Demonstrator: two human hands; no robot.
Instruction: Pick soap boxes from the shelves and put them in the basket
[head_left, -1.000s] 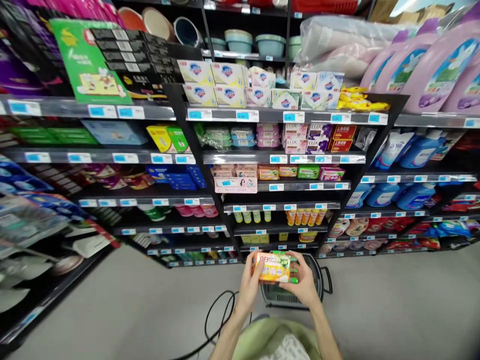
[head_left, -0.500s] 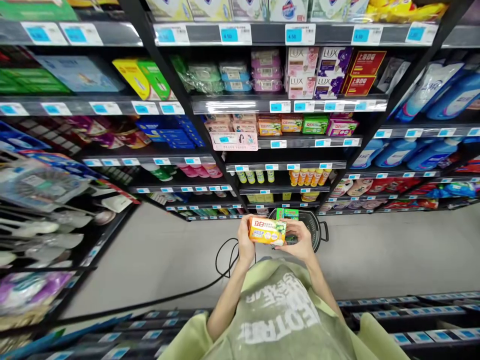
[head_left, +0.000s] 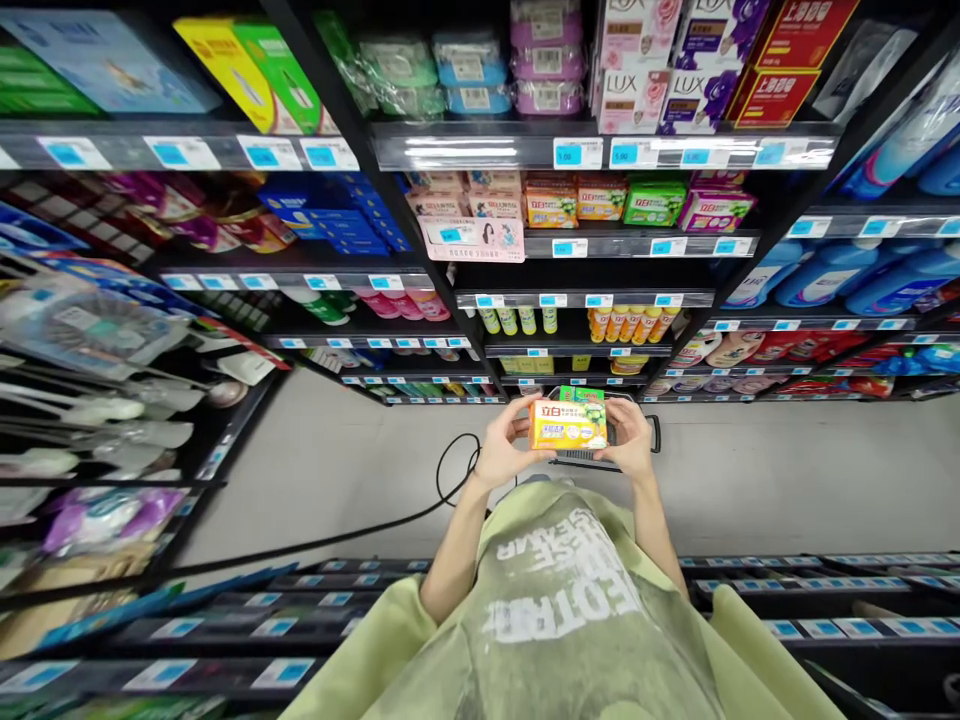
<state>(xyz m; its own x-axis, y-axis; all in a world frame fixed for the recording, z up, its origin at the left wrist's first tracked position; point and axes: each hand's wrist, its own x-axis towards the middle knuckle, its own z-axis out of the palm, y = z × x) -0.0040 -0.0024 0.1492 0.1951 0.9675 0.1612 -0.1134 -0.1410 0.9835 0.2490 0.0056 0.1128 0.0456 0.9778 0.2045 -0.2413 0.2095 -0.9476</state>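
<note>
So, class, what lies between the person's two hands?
The head view shows an orange pack, held between left hand and right hand.

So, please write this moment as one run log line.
left hand: holds left end of orange-yellow rectangular soap box | right hand: holds right end | beyond box: green packages, dark plastic basket partly hidden

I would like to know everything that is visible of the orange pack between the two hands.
The orange pack is box-shaped, looks glossy and shows no visible opening. Its long printed face, orange and yellow with white patches, lettering and a green picture at upper right, faces the camera, nearly level. The left hand holds one end, the right hand the other.
</note>
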